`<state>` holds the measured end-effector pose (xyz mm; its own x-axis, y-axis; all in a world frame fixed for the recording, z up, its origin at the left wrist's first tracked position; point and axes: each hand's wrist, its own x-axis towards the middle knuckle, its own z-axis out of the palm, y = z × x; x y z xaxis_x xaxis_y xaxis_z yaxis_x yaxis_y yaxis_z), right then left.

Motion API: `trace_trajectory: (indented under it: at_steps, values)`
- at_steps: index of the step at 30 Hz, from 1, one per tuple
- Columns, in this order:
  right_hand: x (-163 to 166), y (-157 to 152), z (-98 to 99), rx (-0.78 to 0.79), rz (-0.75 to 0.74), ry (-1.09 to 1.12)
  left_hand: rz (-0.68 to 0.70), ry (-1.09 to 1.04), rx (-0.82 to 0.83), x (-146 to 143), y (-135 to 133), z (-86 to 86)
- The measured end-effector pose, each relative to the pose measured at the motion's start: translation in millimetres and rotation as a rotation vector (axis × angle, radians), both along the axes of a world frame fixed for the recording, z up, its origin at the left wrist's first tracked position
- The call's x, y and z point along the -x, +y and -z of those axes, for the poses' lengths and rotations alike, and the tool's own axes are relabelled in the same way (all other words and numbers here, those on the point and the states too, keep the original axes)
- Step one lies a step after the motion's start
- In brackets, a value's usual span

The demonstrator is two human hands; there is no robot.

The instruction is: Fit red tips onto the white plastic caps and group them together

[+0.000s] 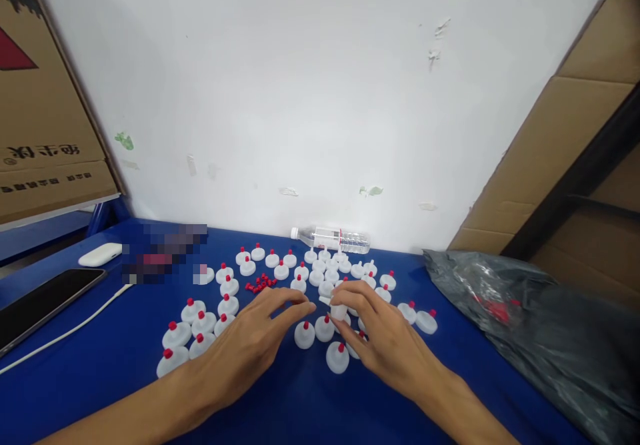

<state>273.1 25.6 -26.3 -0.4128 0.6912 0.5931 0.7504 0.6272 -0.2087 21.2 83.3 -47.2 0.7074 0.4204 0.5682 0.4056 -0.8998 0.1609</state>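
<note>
Many white plastic caps with red tips (200, 328) stand scattered on a blue table (300, 398). A small heap of loose red tips (261, 283) lies among them. My right hand (385, 338) pinches one white cap (339, 311) without a red tip, its nozzle pointing left. My left hand (255, 341) reaches toward that nozzle, thumb and forefinger pressed together as if on something tiny; what they hold is too small to see. More capped pieces (337, 357) sit just below my hands.
A clear water bottle (333, 238) lies against the white wall. A phone (40, 301), a white cable (65, 331) and a white case (100, 254) sit at the left. A black plastic bag (540, 325) fills the right side. Cardboard boxes (565, 145) lean on both sides.
</note>
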Motion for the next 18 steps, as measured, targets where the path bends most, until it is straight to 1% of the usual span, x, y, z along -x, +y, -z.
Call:
trace_trajectory:
  at_steps: [5,7,11,18]
  values:
    - [1.9,-0.1,-0.9,-0.142,-0.062,-0.048,0.023,-0.080,-0.014,-0.1,1.2,1.6]
    - [2.7,0.1,-2.4,-0.188,-0.091,-0.046,0.023,-0.107,-0.021,-1.1,2.1,1.4]
    - [3.8,-0.1,-3.8,-0.272,-0.114,-0.024,0.069,-0.162,-0.047,-1.9,2.6,1.5]
    - [8.2,-0.7,-4.8,-0.300,-0.109,-0.032,0.084,-0.139,-0.092,-1.3,3.2,1.7]
